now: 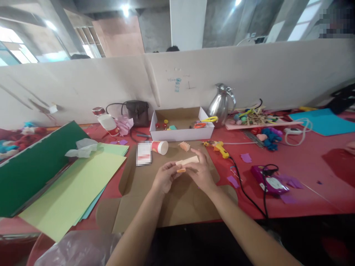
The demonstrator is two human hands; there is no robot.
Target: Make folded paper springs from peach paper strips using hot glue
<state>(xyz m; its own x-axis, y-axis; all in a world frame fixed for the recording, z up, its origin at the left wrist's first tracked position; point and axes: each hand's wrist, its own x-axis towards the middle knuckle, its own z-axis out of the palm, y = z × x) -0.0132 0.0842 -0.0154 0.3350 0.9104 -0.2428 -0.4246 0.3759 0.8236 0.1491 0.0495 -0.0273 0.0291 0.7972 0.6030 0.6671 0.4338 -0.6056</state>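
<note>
Both hands meet over a flattened sheet of brown cardboard (pixel 177 203) that lies on the red surface (pixel 305 192). The left hand (pixel 164 177) and the right hand (pixel 200 170) together hold a pale strip of folded paper (pixel 188 161), which sits between them just above the cardboard; the fingers of each hand are closed on it, the left on its lower end and the right along its upper side. A small orange piece (pixel 181 170) shows at the left fingertips, though the view is too blurred to tell whether it is part of the strip or a separate scrap. Just beyond the hands a pleated, peach-coloured paper fold (pixel 184 146) rests on the cardboard, and near it a red and white paper cup (pixel 160 147) lies on its side. Behind these stands an open white box (pixel 181 127) with scissors and small bits inside, and beside it a steel jug (pixel 221 104). To the right of the hands a yellow glue gun (pixel 219 148) lies on the surface, its black cord trailing toward the near edge. On the left, light green paper sheets (pixel 74 188) lie stacked next to a dark green board (pixel 33 170).
</note>
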